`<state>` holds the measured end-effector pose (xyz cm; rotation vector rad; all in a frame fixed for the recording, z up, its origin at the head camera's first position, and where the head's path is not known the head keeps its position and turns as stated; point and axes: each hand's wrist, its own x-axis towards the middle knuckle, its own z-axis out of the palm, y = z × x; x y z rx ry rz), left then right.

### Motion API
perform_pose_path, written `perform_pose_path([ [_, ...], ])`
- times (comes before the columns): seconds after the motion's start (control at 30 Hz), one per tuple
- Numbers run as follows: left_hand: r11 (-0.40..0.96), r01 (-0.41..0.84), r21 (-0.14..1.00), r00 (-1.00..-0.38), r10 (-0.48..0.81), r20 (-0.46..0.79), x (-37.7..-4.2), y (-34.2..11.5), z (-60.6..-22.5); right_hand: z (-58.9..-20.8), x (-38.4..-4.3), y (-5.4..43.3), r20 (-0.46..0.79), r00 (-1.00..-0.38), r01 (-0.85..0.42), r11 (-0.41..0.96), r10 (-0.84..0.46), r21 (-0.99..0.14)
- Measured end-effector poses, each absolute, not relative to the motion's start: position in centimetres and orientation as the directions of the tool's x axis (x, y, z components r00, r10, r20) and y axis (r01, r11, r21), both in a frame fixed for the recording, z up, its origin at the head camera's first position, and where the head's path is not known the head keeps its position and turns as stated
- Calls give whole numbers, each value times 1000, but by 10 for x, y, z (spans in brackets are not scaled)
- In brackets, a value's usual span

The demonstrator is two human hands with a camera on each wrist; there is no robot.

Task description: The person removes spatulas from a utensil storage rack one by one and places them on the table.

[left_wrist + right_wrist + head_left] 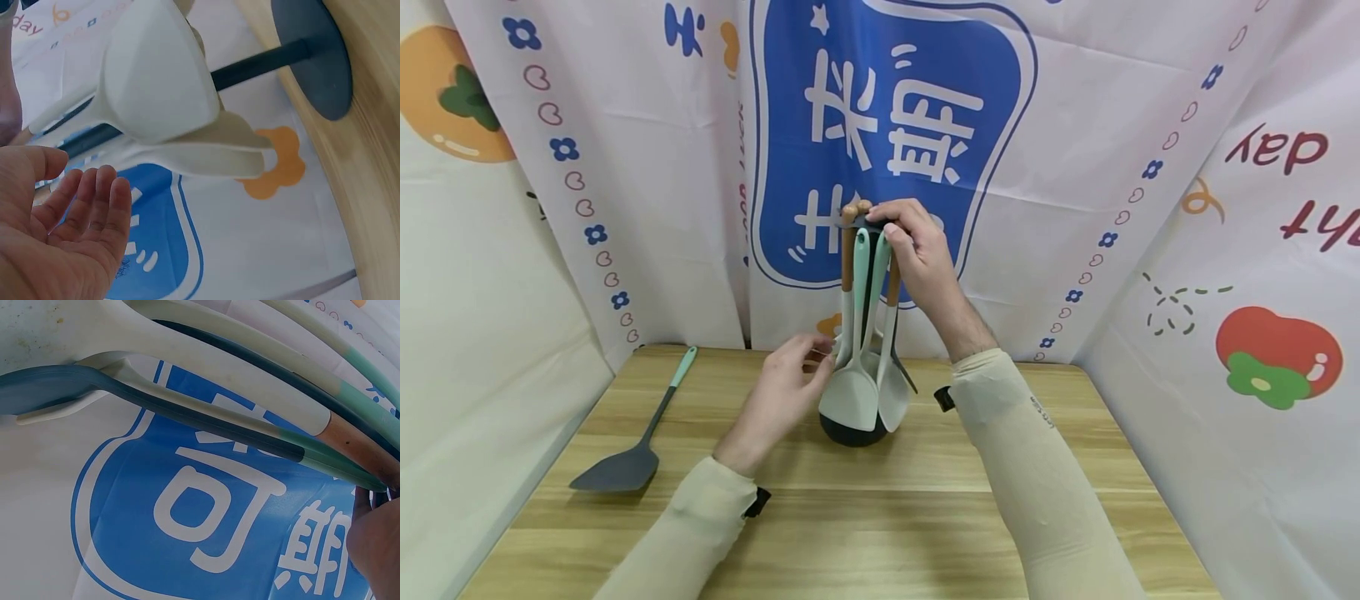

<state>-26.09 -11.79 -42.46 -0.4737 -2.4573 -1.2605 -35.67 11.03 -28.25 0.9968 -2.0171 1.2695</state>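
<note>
A dark utensil stand [262, 65] with a round base [853, 435] stands on the table, hung with several kitchen utensils. A pale spatula [850, 396] with a mint handle hangs at the front, beside another pale utensil [892, 398] with a wooden handle. At the top of the stand my right hand [921, 248] grips, fingers over the dark top and thumb at the end of a mint handle; its fingertips are partly hidden. My left hand [790, 379] is just left of the hanging utensils, palm empty and fingers loosely bent, as the left wrist view shows.
A dark grey spatula [625, 468] with a mint handle lies on the left of the wooden table [880, 533]. Printed white curtains [1112, 100] hang close behind the stand and along both sides.
</note>
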Motion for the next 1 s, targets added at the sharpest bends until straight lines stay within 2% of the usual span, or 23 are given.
perform_pose_path([
  [0.47, 489, 432, 758, -896, 134, 424, -265, -94, -415, -282, -355, 110, 767, -569, -819, 281, -295, -500],
  [1.0, 400, 404, 823, -913, 113, 393, -274, -87, -420, -282, -355, 109, 774, -563, -822, 290, -288, -490],
])
